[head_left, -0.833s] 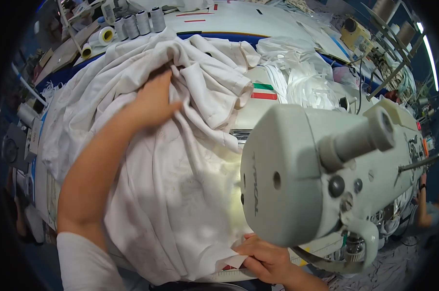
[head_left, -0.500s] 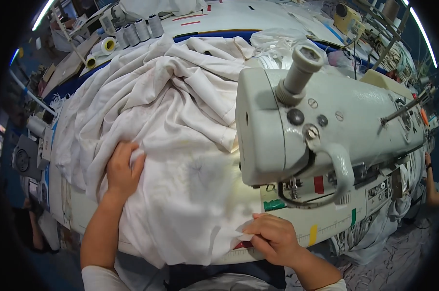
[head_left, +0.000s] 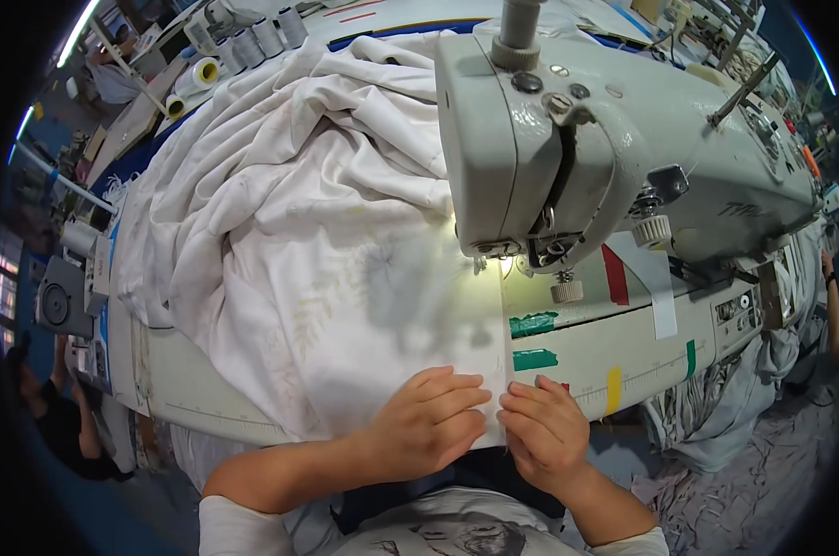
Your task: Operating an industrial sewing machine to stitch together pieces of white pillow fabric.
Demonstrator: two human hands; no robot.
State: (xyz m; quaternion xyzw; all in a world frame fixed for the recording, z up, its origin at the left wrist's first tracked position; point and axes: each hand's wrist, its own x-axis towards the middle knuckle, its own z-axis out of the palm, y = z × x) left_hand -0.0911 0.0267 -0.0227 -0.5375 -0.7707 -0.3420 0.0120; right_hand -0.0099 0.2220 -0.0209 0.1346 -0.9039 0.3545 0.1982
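Note:
A large white fabric with a faint leaf pattern lies over the sewing table, its right edge running down from under the sewing machine head. Close together at the near end of that edge are both of my hands. My left hand rests on the cloth with fingers bent and closed on it near the edge; its thumb is hard to see. From the other side, my right hand pinches the edge between curled fingers and thumb. The needle area is partly hidden by the machine's parts.
Fabric folds are heaped left of the machine. Grey thread cones stand at the far left. Coloured tape strips and a ruler scale mark the table. Other people work at both sides; light cloth hangs at the right.
My left hand has moved right and nearer, from the folds to the cloth's near edge beside my right hand. My right hand has shifted slightly. The view has tilted, so the machine appears higher.

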